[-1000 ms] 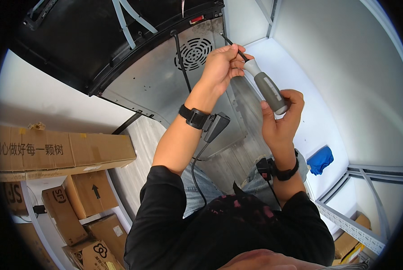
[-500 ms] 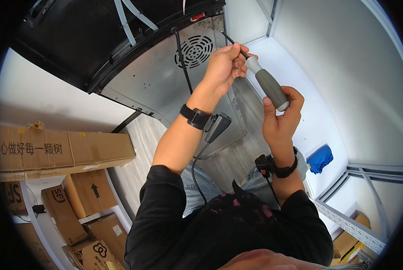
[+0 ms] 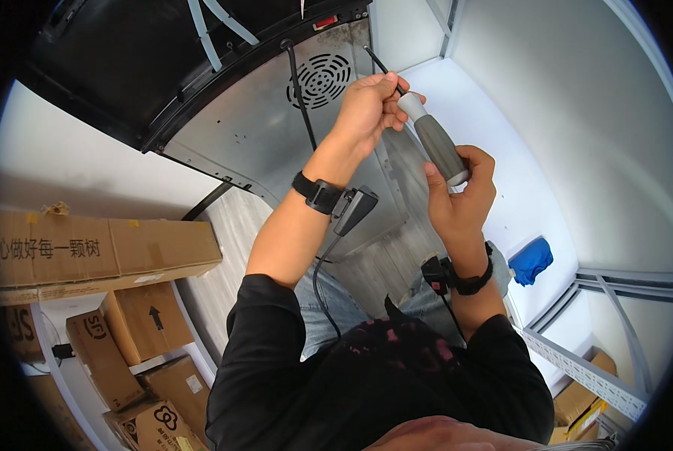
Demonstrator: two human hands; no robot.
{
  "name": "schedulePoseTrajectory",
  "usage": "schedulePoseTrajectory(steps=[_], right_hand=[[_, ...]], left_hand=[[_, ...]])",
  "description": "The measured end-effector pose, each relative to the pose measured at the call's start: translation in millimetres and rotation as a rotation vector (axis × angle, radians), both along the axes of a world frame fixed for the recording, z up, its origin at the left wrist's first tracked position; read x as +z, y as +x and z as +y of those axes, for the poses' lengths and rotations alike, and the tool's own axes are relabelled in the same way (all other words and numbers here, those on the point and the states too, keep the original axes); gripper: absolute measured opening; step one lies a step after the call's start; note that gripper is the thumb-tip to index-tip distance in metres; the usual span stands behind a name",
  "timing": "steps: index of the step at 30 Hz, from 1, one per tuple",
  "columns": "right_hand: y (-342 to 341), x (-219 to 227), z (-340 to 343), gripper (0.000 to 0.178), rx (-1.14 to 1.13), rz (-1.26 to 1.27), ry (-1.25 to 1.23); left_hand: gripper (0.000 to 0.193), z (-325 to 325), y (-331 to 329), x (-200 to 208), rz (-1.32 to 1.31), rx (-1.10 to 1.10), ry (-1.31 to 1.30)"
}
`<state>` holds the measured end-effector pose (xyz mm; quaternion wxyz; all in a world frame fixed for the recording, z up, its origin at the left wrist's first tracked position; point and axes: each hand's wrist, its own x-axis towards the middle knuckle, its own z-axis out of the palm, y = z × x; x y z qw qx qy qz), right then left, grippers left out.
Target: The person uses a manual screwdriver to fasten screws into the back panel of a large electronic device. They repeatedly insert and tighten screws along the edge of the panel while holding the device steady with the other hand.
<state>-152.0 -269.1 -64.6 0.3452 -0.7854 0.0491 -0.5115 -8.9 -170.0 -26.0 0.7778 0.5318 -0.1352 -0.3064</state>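
Observation:
Between my two hands is a screwdriver [image 3: 440, 147] with a thick grey handle, a lighter collar and a thin dark shaft. My left hand [image 3: 369, 110] pinches the shaft just above the collar. The fingers of my right hand [image 3: 465, 197] curl round the butt end of the handle. The shaft slants up and left, its tip at the right edge of a metal panel [image 3: 254, 135] with a round slotted vent [image 3: 319, 80]; I cannot tell whether it touches. A black cable [image 3: 300, 94] runs down the panel beside my left hand.
Above the panel is a black housing [image 3: 119, 68] with pale tubes [image 3: 204, 37] and a red switch [image 3: 326, 23]. Cardboard boxes [image 3: 156, 248] fill a shelf at the left. A blue cloth [image 3: 532, 261] lies on a white surface [image 3: 517, 180] at the right, near a metal rack [image 3: 584, 368].
The picture has shifted slightly, and both hands with the screwdriver sit a little farther left. The grip of each hand looks much the same.

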Motion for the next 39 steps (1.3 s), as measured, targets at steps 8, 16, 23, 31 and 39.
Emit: schedulePoseTrajectory(steps=[8,16,23,31,39], right_hand=[[-8.2,12.6,-6.3,0.034,-0.052,0.315,0.134],[-0.3,11.4,-7.9,0.03,-0.031,0.071,0.013],[-10.9,19.1,-13.5,0.027,0.012,0.4,0.212],[-3.7,9.1,-8.3,0.031,0.023,0.163,0.186],[-8.0,17.2,-7.5,0.036,-0.013,0.275,0.12]], left_hand=[[0.025,-1.2,0.4,0.6,0.023,-0.067,-0.12],[0.026,-6.8,-1.2,-4.8,-0.024,-0.002,-0.023],[0.03,-6.9,-8.5,-9.9,0.048,-0.104,-0.176],[0.031,-5.4,-9.2,-10.5,0.035,-0.088,-0.126],[0.029,-4.0,-9.6,-11.1,0.04,-0.033,-0.151]])
